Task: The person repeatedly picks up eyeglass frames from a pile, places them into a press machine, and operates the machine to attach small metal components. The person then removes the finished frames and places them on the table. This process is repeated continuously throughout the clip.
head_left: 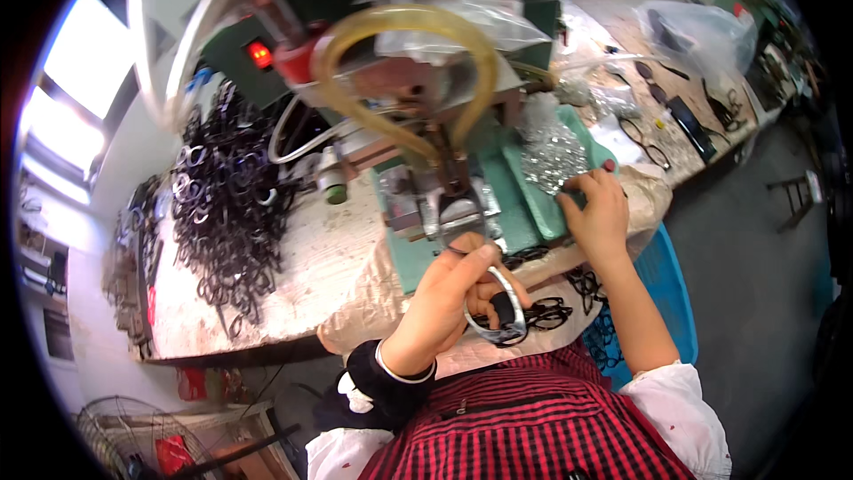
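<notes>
My left hand (442, 302) is closed round an eyeglass frame (511, 324), just in front of the green bench machine (458, 182). One dark-rimmed part of the frame reaches up to the machine's metal jaws; a shiny pale rim hangs below my fingers. To the right, my right hand (601, 213) is at the edge of a green tray (539, 204), its thumb and forefinger curled close together. Anything between those fingertips is too small to make out. Many small shiny metal parts (553, 156) are heaped in the tray.
A large pile of dark eyeglass frames (231, 204) covers the bench's left. Near the front edge lie more black frames (548, 311) on brown paper. A blue basket (668, 289) stands below at right. A yellowish hose (409, 18) loops over the machine; a green-capped bottle (332, 180) stands beside it.
</notes>
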The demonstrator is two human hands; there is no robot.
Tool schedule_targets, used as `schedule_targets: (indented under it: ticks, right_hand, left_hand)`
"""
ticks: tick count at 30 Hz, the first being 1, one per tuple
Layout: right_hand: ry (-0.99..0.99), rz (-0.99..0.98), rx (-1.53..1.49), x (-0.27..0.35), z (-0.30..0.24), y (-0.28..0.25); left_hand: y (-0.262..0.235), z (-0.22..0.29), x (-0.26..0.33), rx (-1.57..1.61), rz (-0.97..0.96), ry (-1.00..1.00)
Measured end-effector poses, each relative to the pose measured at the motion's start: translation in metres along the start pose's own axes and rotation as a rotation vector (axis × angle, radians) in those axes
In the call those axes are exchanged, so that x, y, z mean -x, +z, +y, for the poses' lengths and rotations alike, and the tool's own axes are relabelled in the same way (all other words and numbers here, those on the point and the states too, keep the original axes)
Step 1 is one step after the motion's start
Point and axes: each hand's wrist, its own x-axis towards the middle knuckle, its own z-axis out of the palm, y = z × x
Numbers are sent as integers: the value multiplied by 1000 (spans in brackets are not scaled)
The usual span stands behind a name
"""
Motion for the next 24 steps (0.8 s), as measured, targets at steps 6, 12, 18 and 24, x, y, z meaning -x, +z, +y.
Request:
schedule_targets:
  ticks: [6,12,18,24]
  right_hand:
    - [-71,105,-29,3,21,16]
    - [43,83,-325,0,17,6]
    - [109,-20,-515,-14,1,14]
    - [87,135,-289,20,19,-14]
  left_hand:
    - [-43,-23,61,-229,-84,51]
    - [-169,17,118,-786,1195,708]
    - [-323,53,129,-1451,1697,-31]
    - [-376,18,79,-1112,2009,-259]
